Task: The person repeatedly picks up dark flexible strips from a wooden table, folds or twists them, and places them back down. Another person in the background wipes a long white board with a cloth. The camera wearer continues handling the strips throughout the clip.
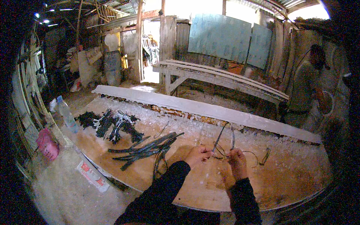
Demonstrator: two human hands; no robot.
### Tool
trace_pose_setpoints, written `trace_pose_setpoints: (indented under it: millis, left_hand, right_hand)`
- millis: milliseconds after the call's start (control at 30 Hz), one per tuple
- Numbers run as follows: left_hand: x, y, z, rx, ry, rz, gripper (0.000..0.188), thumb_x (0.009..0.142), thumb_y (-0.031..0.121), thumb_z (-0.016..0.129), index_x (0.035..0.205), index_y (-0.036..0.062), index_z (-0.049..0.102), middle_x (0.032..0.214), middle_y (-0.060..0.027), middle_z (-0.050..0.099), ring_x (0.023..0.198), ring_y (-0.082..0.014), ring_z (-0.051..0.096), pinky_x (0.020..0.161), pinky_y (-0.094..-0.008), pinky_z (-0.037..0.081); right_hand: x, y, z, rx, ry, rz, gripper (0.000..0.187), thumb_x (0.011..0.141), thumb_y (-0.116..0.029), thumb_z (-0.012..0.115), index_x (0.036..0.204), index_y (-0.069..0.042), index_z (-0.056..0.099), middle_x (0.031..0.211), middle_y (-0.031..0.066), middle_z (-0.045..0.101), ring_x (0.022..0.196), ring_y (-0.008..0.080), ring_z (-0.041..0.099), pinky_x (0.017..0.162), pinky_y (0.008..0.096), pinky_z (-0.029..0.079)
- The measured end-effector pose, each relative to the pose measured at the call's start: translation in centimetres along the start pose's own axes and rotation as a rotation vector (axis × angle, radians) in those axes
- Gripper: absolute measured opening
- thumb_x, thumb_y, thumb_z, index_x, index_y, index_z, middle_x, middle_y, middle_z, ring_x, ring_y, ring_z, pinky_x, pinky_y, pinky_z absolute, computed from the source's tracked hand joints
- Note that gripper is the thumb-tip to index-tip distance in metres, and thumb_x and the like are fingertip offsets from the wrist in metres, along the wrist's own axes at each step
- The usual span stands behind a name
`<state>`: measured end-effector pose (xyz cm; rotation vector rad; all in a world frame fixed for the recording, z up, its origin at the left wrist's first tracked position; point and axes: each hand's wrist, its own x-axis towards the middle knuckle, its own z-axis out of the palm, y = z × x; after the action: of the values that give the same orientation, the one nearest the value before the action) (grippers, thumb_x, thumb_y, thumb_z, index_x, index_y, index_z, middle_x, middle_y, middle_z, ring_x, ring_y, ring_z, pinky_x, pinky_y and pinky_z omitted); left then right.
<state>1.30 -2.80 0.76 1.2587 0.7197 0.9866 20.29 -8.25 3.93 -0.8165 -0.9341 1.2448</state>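
Note:
My left hand has its fingertips pinched on a thin dark strip that rises toward the far board and loops between my hands. Opposite it, my right hand is closed, with a narrow greyish piece sticking up from its fingers; whether this is a strip or a tool I cannot tell. A pile of flat black strips, rubber-like, lies left of my left hand. Beyond it are several tied bundles of black and white strips. A thin curled strip rests right of my right hand.
A long whitish board edges the far side of the brown worktable. Left stand a clear bottle and a pink bag. A wooden bench stands behind. At right a person holds a round object.

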Motion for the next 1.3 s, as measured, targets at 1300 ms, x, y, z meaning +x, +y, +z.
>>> trace_pose_setpoints:
  millis: [1300]
  left_hand:
    - [-1.0, -0.2, 1.9, -0.027, -0.046, -0.103, 0.024, 0.081, 0.024, 0.056, 0.094, 0.004, 0.058, 0.074, -0.0018, 0.059, 0.065, -0.0091, 0.056, 0.06, -0.0222, 0.049]
  right_hand:
    - [-2.2, -1.0, 4.5, -0.28, 0.01, 0.051, 0.007, 0.07, -0.003, 0.062, 0.074, -0.002, 0.057, 0.072, 0.0047, 0.059, 0.067, 0.0131, 0.055, 0.062, 0.0241, 0.045]
